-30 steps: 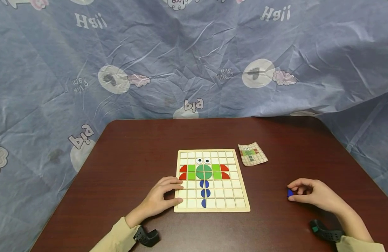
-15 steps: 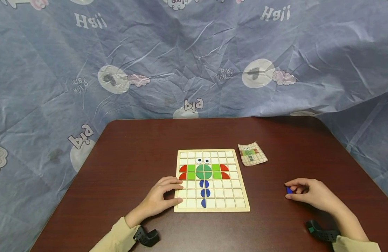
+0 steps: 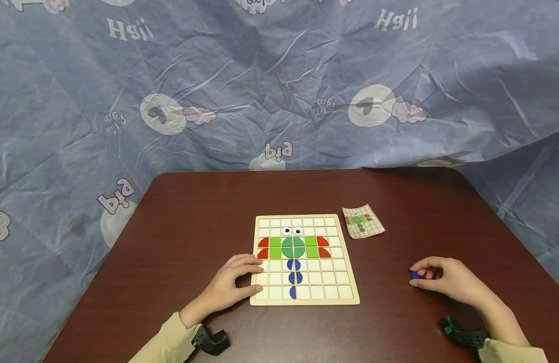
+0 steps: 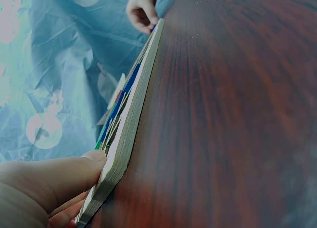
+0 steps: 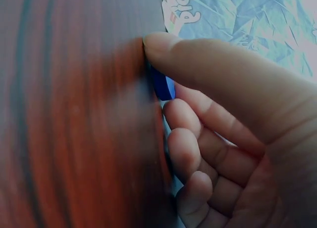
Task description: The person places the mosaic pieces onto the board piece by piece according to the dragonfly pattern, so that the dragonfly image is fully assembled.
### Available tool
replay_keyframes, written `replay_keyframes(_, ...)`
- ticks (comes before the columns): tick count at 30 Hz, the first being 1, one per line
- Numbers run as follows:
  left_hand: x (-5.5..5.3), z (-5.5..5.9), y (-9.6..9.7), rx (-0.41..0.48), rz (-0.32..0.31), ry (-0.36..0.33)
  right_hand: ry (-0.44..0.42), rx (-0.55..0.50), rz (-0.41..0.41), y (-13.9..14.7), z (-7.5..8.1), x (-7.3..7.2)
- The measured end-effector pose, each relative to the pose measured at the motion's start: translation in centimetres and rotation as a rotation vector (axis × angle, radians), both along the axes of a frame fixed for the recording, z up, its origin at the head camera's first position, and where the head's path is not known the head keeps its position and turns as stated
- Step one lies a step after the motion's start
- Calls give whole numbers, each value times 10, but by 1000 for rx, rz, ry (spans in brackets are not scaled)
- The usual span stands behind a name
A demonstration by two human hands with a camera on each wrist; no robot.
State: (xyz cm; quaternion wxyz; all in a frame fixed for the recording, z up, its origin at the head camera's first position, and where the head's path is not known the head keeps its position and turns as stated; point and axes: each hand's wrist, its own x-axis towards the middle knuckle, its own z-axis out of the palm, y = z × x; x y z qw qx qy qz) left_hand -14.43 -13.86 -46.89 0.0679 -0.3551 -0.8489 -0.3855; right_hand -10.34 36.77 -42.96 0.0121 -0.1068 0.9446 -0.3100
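Note:
On the table lies a square wooden grid board (image 3: pixel 325 278) bearing flat pieces: two eyes, green squares, a green round body, red corners and a column of blue half-round pieces (image 3: pixel 295 278). My left hand (image 3: pixel 234 282) rests on the board's left edge, thumb near the front corner and fingers farther up. In the left wrist view, the thumb (image 4: pixel 79 173) presses close to the rim. To the right of the board, my right hand (image 3: pixel 452 277) pinches a small blue piece (image 5: pixel 163 84) between thumb and index finger, low at the tabletop. Its outline is partly hidden by the fingers.
A small paper card (image 3: pixel 363 222) with a printed copy of the pattern lies just beyond the board's right side. The dark wooden table (image 3: pixel 207 201) ends at a blue printed curtain (image 3: pixel 243 101). Each wrist wears a black strap mount (image 3: pixel 463 333).
My right hand has shifted slightly left with the blue piece, which has turned a little between the fingers. The left hand and the board stay put.

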Motion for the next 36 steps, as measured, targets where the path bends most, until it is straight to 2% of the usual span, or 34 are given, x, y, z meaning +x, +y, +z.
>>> replay_keyframes(3,0,0,0,2,-2,3,3,11,5,-4,1,-2)
replay_keyframes(6,0,0,-1,3,-1,9,2,-6,44,-10,1,-4)
replay_keyframes(12,0,-1,-1,2,-2,14,26,-49,212,-35,4,-7)
replay_keyframes(16,0,-2,-1,1,-1,14,56,-57,338,-62,8,-9)
replay_keyframes(22,0,-1,-1,-6,3,-11,41,-78,507,-106,12,-16)
replay_keyframes(28,0,0,0,-6,0,-15,52,-62,557,-143,17,-24)
replay_keyframes(36,-1,0,0,-5,-1,-5,52,-28,552,-181,16,-33)
